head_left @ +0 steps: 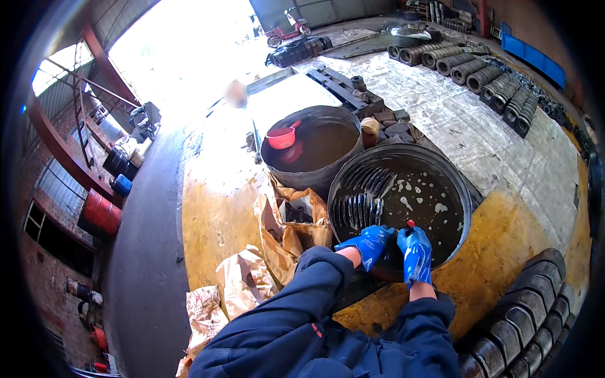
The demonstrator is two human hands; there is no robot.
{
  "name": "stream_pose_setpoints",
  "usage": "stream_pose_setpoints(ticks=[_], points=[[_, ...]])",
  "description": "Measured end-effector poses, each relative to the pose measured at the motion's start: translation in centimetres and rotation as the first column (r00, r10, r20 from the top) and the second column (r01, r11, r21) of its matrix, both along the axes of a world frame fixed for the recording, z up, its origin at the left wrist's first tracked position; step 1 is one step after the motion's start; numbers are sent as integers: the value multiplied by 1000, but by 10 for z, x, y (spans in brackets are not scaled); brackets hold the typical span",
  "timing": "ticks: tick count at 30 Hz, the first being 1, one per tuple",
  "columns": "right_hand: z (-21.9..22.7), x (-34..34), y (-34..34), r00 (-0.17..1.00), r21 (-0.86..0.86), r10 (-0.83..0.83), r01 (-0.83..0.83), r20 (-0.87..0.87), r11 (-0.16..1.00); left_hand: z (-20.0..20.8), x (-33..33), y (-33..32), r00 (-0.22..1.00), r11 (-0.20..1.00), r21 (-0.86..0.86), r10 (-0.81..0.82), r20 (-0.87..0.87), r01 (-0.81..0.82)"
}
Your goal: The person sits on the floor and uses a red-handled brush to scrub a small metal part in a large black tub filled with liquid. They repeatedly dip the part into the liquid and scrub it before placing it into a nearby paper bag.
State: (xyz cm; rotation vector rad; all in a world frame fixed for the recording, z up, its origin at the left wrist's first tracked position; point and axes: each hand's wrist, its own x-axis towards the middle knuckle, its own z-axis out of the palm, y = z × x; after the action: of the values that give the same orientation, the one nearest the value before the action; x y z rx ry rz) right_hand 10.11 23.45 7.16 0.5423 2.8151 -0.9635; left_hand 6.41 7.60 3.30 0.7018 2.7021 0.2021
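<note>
Both hands wear blue gloves and work at the near side of a round metal tub (pixel 465 233) of dark liquid with pale foam patches. My right hand (pixel 416 253) is closed round a tool with a red end (pixel 410 223); the rest of it is hidden. Close beside it, my left hand (pixel 372 244) has its fingers curled together, and what they hold cannot be made out. Dark, wet, ribbed curved parts (pixel 358 210) lie in rows along the tub's left side, just beyond my left hand.
A second tub (pixel 315 178) of brown liquid adjoins, with a red dipper (pixel 282 136) in it. Open paper sacks (pixel 247 280) stand left of my arm. Stacked dark segmented parts (pixel 526 309) lie at lower right. Ribbed ring rolls (pixel 484 78) line a pale sheet behind.
</note>
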Motion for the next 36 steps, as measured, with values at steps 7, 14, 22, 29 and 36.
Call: stream_pose_setpoints(ticks=[7,14,22,29,36], points=[[26,-20,9,997,190,45,-31,-70,981,-12,3,6,981,971,-142,-190,42,194],[52,-24,31,1000,81,16,-16,-10,997,-9,14,2,966,961,-124,-234,113,247],[50,-23,33,999,27,34,-34,16,999,1,9,16,973,970,-142,-174,152,195],[49,-21,30,996,2,84,-84,14,996,0,-13,6,969,985,-150,-44,242,82],[59,-23,29,985,-21,105,-103,136,994,-29,-19,2,975,972,-140,-165,147,186]])
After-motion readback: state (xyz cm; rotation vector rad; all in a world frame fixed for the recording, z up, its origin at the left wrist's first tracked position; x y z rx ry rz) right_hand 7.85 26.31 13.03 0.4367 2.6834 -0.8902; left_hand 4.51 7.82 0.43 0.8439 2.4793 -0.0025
